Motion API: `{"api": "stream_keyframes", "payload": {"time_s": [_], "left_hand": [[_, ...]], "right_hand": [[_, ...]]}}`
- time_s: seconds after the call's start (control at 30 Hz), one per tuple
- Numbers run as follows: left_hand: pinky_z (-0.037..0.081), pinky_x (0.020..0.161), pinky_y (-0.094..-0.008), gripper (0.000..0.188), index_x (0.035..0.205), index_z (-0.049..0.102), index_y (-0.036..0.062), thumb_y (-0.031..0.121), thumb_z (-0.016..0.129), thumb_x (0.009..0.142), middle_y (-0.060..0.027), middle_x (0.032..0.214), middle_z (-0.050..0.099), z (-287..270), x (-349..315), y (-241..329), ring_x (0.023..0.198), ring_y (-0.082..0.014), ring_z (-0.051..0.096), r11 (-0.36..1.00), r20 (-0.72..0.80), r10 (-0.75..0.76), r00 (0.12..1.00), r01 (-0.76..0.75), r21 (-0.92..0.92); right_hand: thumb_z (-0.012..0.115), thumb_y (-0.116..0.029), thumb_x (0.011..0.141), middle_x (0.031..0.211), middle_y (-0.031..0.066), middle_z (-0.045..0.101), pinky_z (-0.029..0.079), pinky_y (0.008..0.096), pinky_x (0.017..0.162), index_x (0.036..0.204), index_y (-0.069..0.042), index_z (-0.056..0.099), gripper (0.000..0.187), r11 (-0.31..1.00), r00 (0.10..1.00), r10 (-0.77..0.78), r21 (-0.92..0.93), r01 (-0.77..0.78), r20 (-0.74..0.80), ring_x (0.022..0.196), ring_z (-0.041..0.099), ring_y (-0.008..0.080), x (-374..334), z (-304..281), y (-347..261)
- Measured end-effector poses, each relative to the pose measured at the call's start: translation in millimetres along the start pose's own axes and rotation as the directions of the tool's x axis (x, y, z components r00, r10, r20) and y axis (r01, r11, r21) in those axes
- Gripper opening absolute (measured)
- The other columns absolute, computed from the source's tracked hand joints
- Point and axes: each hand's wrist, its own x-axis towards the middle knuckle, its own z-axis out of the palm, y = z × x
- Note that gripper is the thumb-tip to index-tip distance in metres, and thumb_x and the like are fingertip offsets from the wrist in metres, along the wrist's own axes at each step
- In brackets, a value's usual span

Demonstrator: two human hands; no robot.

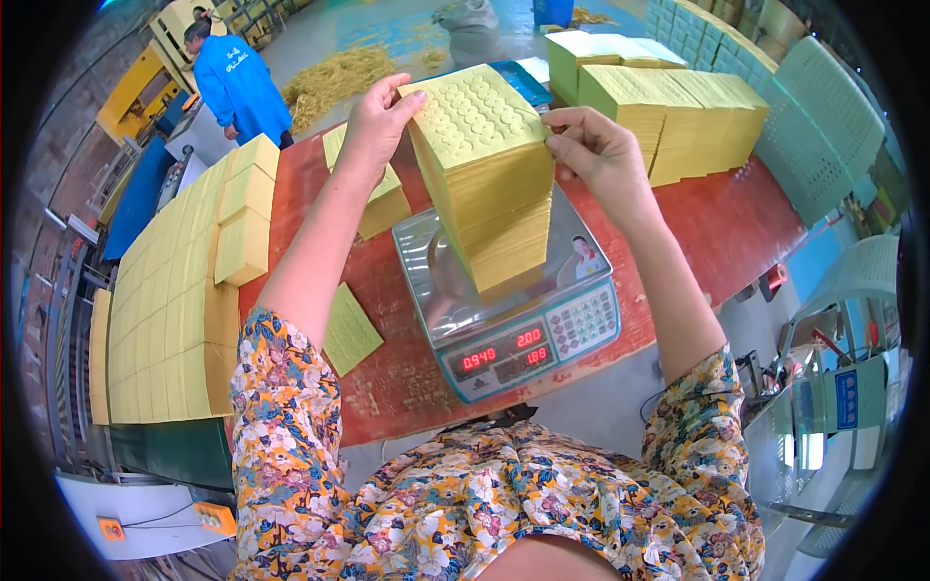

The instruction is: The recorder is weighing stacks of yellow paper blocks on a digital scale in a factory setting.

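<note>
Yellow paper stack (489,169) matt, embossed; scale pan (436,281) shiny scuffed metal; table top (407,373) worn red-painted wood.

short-sleeved floral top w/ yellow, blue, white & pink blooms; forearms bare, no gloves.
</note>
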Motion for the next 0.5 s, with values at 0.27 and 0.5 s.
{"api": "stream_keyframes", "payload": {"time_s": [0.27, 0.5], "left_hand": [[0.031, 0.111, -0.0336, 0.057, 0.141, 0.042, -0.0014, 0.030, 0.059, 0.097, -0.0218, 0.144, 0.044, 13, -26, 20, 0.135, -0.0239, 0.041, 0.982, -0.112, 0.125, 0.986, -0.107, 0.154], [0.018, 0.117, -0.0403, 0.069, 0.141, 0.042, -0.0023, 0.046, 0.058, 0.095, -0.0295, 0.154, 0.023, 47, -72, 34, 0.146, -0.0346, 0.020, 0.941, -0.077, 0.285, 0.956, -0.263, 0.214]], "right_hand": [[0.065, -0.008, 0.091, 0.071, -0.0003, 0.061, 0.046, 0.0224, 0.059, 0.108, 0.000, 0.066, 0.019, 0.998, 0.998, -0.048, 0.035, 0.047, 0.028, 0.063, 0.054, 0.0058, -6, -3, -1], [0.061, -0.012, 0.093, 0.077, 0.0036, 0.065, 0.048, 0.0237, 0.062, 0.104, 0.003, 0.068, 0.020, 1.000, 0.995, 0.029, 0.000, -0.029, -0.090, 0.065, 0.057, 0.0072, 0, -10, 4]]}}
